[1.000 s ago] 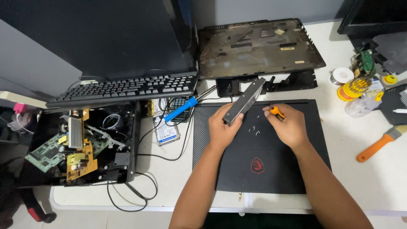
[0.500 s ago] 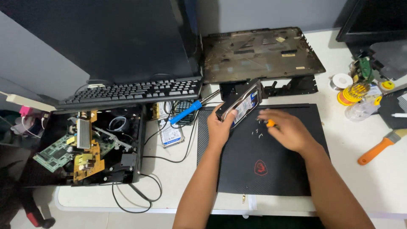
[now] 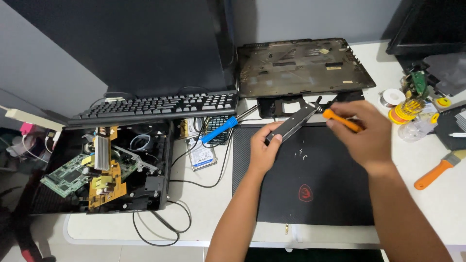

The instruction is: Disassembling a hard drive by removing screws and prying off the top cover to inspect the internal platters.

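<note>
- Head view looks down on a white surface (image 3: 208, 204) crowded with electronics parts; both hands work above a closed black laptop (image 3: 310, 179) lying near the middle.
- Left hand (image 3: 264, 153) has its fingers clenched around the near end of a slim black bar-shaped component (image 3: 291, 127), holding it tilted up and away to the right, off the laptop lid.
- Right hand (image 3: 364, 138) grips an orange-handled screwdriver (image 3: 340, 119), fingers wrapped on the handle; its tip meets the far end of the component.
- By its look the component is light, rigid and narrow, probably with exposed contacts, so holding it by its long edges, as here, seems safest; the smooth casing could slip if squeezed loosely.
- Tiny screws (image 3: 301, 154) lie loose on the laptop lid just below the hands; they look easy to scatter.
- Farther back, a removed laptop bottom cover (image 3: 301, 68) leans upside down.
- To the left lie a black keyboard (image 3: 160, 106), a blue-handled screwdriver (image 3: 221, 129), a bare hard drive (image 3: 201, 155) and an opened black case (image 3: 160, 160) with green and yellow circuit boards.
- An orange-handled brush (image 3: 439, 170) sits at far right.
</note>
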